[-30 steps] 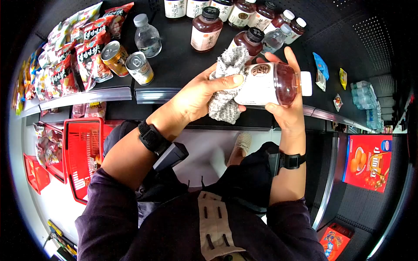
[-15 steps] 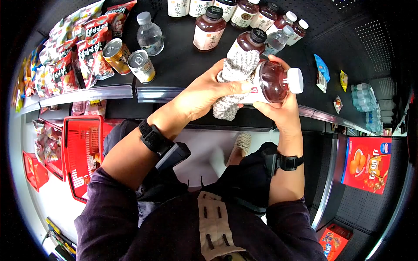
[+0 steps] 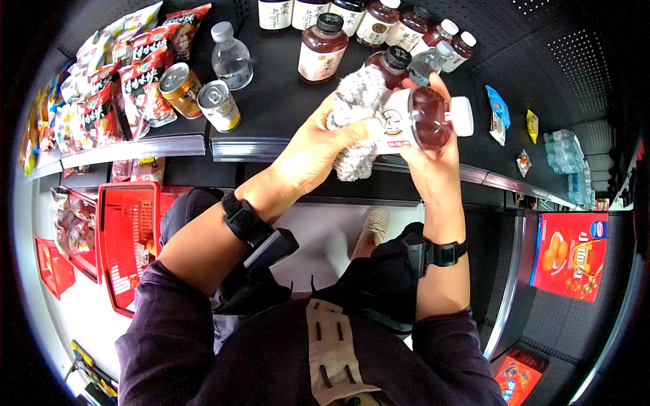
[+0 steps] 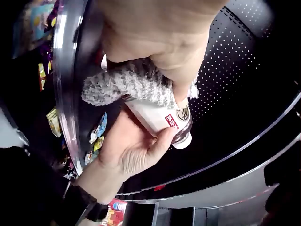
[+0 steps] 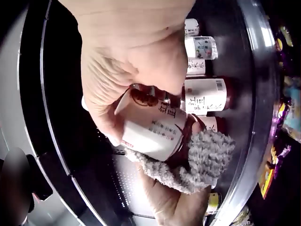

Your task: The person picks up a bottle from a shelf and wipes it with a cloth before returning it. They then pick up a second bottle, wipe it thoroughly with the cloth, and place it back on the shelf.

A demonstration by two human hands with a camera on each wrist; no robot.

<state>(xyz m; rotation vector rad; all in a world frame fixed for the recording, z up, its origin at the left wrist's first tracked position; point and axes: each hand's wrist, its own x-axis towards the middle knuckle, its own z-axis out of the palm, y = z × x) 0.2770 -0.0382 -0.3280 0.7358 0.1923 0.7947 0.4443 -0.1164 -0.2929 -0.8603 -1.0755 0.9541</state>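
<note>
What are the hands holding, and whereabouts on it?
The right hand grips a drink bottle round its upper body, below the white cap; the left hand holds a grey cloth against its labelled end.

Glossy, smooth clear plastic on the bottle [image 3: 425, 120]; rough, nubby grey cloth [image 3: 357, 91]; matt black metal shelf [image 3: 277, 101]; shiny metal cans [image 3: 218, 105].

Two cans [image 3: 200, 95], red basket [image 3: 128, 243], snack packets [image 3: 101, 88]
</note>
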